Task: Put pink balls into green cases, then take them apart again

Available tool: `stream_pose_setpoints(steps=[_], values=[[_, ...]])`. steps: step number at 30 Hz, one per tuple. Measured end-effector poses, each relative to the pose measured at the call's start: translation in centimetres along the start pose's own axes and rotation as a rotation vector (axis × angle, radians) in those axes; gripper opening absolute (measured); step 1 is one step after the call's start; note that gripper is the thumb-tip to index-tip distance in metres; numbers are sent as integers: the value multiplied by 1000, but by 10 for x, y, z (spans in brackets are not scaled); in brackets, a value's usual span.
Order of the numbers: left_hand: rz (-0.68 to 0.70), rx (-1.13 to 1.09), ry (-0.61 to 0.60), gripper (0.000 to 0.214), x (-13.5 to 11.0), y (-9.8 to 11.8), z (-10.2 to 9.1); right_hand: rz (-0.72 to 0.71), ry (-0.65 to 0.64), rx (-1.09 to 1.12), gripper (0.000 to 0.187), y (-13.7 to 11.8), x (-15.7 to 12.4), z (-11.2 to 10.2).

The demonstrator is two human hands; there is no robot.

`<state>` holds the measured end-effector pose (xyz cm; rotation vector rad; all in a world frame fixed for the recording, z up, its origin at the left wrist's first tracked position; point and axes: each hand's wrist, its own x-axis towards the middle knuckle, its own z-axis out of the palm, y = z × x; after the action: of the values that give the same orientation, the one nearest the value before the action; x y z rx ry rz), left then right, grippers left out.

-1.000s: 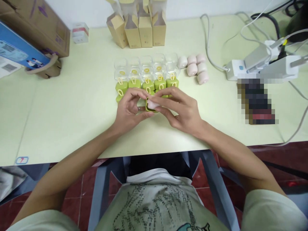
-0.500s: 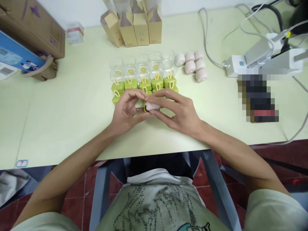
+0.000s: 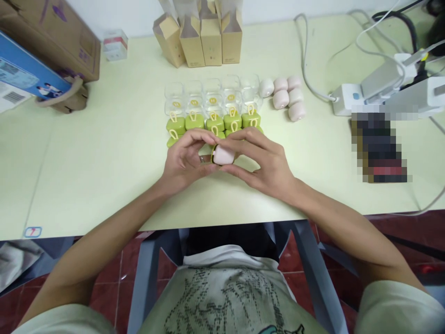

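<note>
Both my hands meet over the middle of the pale table (image 3: pixel 104 153). My left hand (image 3: pixel 186 160) pinches a green base (image 3: pixel 212 154), mostly hidden by my fingers. My right hand (image 3: pixel 266 160) grips a pink rounded piece (image 3: pixel 223 156) that sits against that green base. Just behind my fingers lie rows of green bases with yellow loops (image 3: pixel 213 124) and, behind them, a row of clear plastic lids (image 3: pixel 212 97).
Several loose pink pieces (image 3: pixel 287 97) lie right of the lids. Tan cartons (image 3: pixel 203 39) stand at the back. A cardboard box (image 3: pixel 45 41) sits at far left, a small white box (image 3: pixel 116 45) beside it. White power adapters and cables (image 3: pixel 378 88) crowd the right side.
The pink piece has turned in my fingers and now shows more of its rounded side against the green base. My hands stay in the same spot.
</note>
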<state>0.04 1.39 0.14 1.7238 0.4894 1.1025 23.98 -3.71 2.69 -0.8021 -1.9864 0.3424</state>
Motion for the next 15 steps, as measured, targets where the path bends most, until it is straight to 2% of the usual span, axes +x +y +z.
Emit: stream_pose_setpoints(steps=[7,15], values=[[-21,14,61,47,1,-3,1,112,-21,29,46,-2,-3,3],[81,217,145,27,-1,12,3,72,-6,55,35,-4,-1,3]])
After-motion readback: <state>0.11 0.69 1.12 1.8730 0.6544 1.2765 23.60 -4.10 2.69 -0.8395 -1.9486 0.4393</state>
